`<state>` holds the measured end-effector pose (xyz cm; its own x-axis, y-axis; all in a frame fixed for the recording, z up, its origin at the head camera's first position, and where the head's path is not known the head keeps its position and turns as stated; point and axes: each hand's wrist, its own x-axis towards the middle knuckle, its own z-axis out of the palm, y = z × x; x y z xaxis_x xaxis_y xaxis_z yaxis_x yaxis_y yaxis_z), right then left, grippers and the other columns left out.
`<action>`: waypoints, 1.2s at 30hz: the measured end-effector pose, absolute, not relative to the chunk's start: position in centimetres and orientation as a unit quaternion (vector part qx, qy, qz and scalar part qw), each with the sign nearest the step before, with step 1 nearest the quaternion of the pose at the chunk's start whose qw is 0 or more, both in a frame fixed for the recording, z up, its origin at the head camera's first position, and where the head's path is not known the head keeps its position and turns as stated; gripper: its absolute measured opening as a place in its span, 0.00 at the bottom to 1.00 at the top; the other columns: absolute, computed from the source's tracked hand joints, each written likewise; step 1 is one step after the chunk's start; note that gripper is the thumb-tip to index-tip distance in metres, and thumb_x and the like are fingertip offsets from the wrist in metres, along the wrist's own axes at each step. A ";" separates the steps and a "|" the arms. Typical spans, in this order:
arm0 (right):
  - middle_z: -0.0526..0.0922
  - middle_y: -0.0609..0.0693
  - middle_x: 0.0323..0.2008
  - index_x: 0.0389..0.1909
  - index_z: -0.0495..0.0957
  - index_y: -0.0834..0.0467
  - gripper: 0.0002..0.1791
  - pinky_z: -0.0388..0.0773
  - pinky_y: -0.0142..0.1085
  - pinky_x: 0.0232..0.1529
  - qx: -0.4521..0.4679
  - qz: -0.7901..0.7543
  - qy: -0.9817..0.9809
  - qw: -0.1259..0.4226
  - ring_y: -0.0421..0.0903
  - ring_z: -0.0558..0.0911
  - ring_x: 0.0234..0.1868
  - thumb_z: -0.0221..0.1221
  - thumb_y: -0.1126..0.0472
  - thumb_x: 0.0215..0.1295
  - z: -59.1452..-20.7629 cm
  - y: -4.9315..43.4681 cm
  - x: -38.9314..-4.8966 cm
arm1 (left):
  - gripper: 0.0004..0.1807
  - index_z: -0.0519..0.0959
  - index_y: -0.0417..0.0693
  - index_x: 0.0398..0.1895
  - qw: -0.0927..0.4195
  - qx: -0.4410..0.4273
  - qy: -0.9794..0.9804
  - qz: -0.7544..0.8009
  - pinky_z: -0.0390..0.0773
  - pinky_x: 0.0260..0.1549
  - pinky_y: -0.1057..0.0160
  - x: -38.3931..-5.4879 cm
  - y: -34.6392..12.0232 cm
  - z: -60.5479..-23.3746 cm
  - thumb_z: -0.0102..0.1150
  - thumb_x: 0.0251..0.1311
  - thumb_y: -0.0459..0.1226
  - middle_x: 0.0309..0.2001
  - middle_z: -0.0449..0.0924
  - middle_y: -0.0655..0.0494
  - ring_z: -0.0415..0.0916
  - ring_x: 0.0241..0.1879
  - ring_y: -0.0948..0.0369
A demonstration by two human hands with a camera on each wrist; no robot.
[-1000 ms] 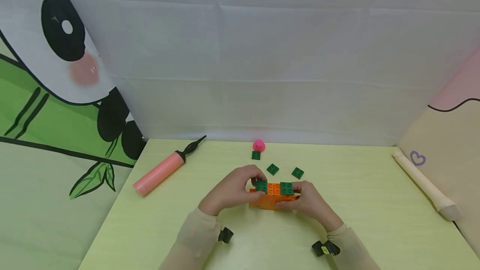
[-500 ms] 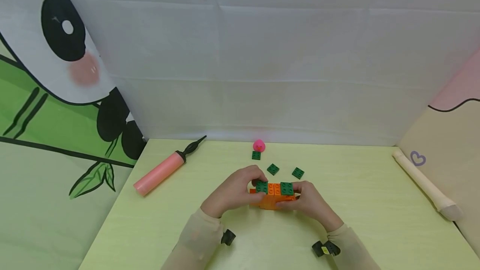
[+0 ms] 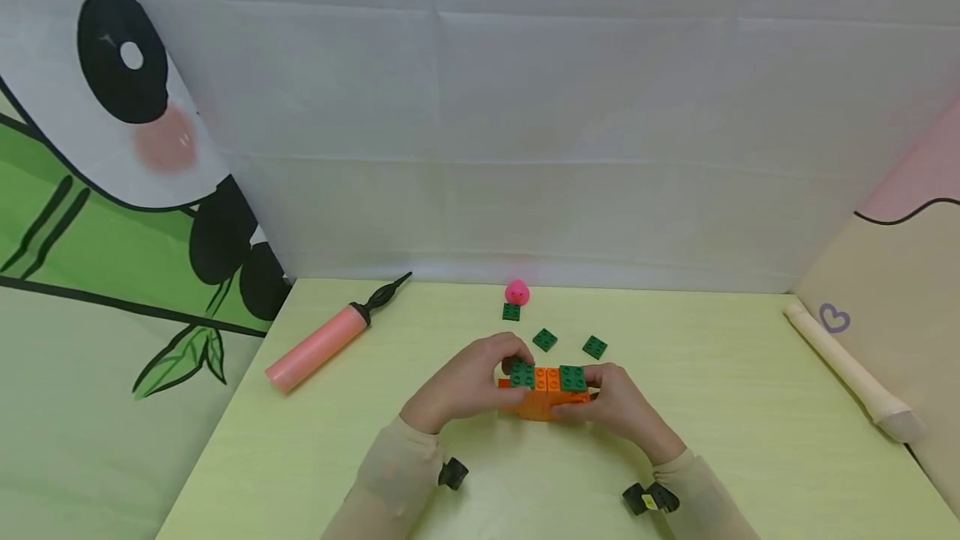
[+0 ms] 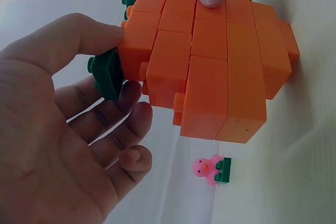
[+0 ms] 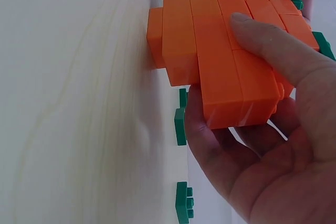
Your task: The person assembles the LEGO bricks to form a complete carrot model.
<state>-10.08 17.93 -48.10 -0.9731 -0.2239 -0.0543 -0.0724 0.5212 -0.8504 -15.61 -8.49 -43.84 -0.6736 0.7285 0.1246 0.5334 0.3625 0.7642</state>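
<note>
A stepped build of orange toy bricks stands just above or on the table in front of me, with a green brick on its top left and another green brick on its top right. My left hand pinches the left green brick at the top; in the left wrist view its thumb lies at the edge of that green brick and the orange one. From the right side, my right hand grips the orange build, thumb on the near face in the right wrist view. Its fingers pass underneath, partly hidden.
Behind the hands lie loose green bricks, one in the middle and one to the right. A pink toy duck sits by another green brick. A pink hand pump lies left, a beige stick-shaped object right.
</note>
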 end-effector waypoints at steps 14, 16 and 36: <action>0.89 0.44 0.37 0.39 0.89 0.58 0.15 0.80 0.36 0.39 -0.085 -0.483 0.868 0.076 0.48 0.81 0.40 0.80 0.56 0.54 -48.1 17.9 -10.1 | 0.13 0.80 0.59 0.49 0.109 0.415 0.802 0.415 0.80 0.49 0.52 -16.4 -8.8 -44.5 0.71 0.64 0.42 0.42 0.77 0.68 0.74 0.44 0.60; 0.89 0.44 0.37 0.39 0.89 0.57 0.15 0.81 0.36 0.39 -0.086 -0.482 0.869 0.076 0.48 0.81 0.41 0.80 0.56 0.54 -48.2 18.0 -10.1 | 0.13 0.80 0.60 0.50 0.112 0.417 0.798 0.420 0.79 0.47 0.53 -16.5 -8.8 -44.7 0.70 0.66 0.45 0.41 0.77 0.68 0.74 0.44 0.60; 0.89 0.44 0.40 0.42 0.89 0.56 0.18 0.80 0.37 0.44 -0.075 -0.482 0.868 0.089 0.46 0.81 0.43 0.80 0.53 0.54 -48.2 18.0 -10.2 | 0.20 0.79 0.45 0.65 0.093 0.270 0.918 0.276 0.77 0.58 0.56 -24.2 -6.4 -48.6 0.61 0.74 0.40 0.59 0.75 0.54 0.75 0.50 0.57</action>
